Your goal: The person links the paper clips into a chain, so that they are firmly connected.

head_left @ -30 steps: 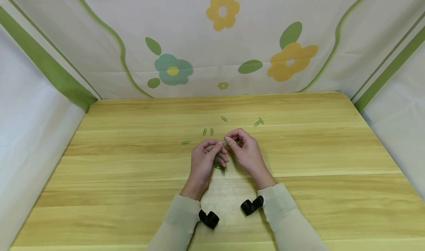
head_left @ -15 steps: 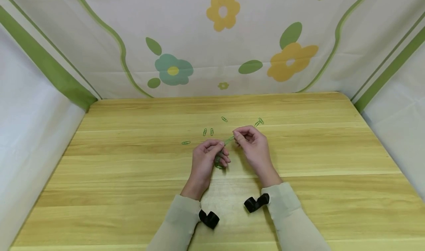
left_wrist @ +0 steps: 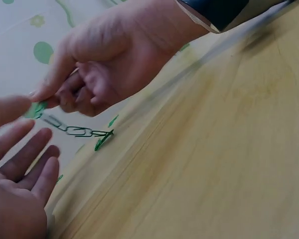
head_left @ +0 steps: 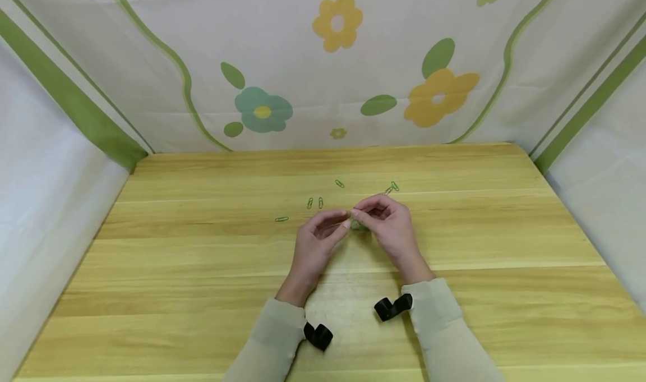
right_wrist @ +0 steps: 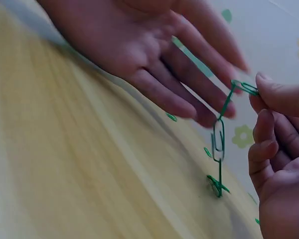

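Observation:
A chain of linked green paper clips point(right_wrist: 218, 139) hangs from my right hand point(head_left: 391, 225), whose thumb and forefinger pinch its top clip. The chain's lower end dangles close over the table in the left wrist view, where several links point(left_wrist: 79, 131) show. My left hand point(head_left: 317, 244) is beside the chain, its fingers point(right_wrist: 164, 97) extended and spread around the upper links, thumb tip near the right fingertips. In the head view the chain point(head_left: 359, 225) is partly covered by the right hand.
Loose green paper clips lie on the wooden table point(head_left: 176, 270): one at left point(head_left: 281, 219), a pair point(head_left: 310, 203) side by side, one farther back point(head_left: 340, 184), and two close together point(head_left: 395, 186) beyond the right hand. A flowered curtain point(head_left: 303, 45) stands behind the table.
The right hand has moved right and pulled the chain out of the left hand, which held it earlier. The left hand has loosened and shifted slightly right. The view has tilted slightly.

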Tool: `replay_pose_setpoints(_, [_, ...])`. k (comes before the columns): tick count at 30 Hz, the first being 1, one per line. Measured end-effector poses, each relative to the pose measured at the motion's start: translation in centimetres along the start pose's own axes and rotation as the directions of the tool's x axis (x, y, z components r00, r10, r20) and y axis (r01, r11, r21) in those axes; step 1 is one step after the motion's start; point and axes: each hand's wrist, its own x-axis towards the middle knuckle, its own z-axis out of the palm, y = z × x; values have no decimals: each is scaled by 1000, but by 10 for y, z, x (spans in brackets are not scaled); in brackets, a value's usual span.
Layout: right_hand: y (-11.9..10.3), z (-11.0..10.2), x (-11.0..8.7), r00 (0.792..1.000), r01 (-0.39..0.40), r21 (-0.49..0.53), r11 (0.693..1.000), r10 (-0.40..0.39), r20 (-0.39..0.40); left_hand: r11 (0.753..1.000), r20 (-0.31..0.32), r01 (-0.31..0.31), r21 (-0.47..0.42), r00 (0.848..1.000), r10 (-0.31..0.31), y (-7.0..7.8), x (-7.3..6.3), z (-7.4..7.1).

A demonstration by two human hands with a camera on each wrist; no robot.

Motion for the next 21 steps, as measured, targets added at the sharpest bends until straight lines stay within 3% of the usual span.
replay_pose_setpoints(2, [-1,2,-1,999,-5,-13,1000,5,37,999,9,8,31,1000,-8,0,-1,0])
replay_pose_setpoints(5, [-2,4,0,999,-19,-14,1000,20,28,998,9,22,52,1000,-22,1,-2,1])
replay_pose_setpoints(8, [-2,-2,6,997,-54,-73,996,49,-62,998,-5,35,45,999,-34,2,-2,1])
replay_pose_setpoints(10, [-1,-11,13,985,-106,-162,981,80,-156,999,-14,40,25,999,-40,2,-2,1])
replay_pose_setpoints(13, [1,-27,24,952,-212,-330,920,118,-282,999,-29,33,-23,999,-34,1,-1,1])
replay_pose_setpoints(15, [2,-36,31,941,-261,-420,869,132,-312,998,-40,26,-55,999,-28,0,-1,1])
replay_pose_setpoints(17, [3,-44,37,941,-278,-492,825,133,-310,997,-51,16,-78,998,-20,-1,0,1])
replay_pose_setpoints(21, [2,-52,46,956,-259,-563,784,124,-267,995,-63,10,-101,998,-16,-1,2,1])
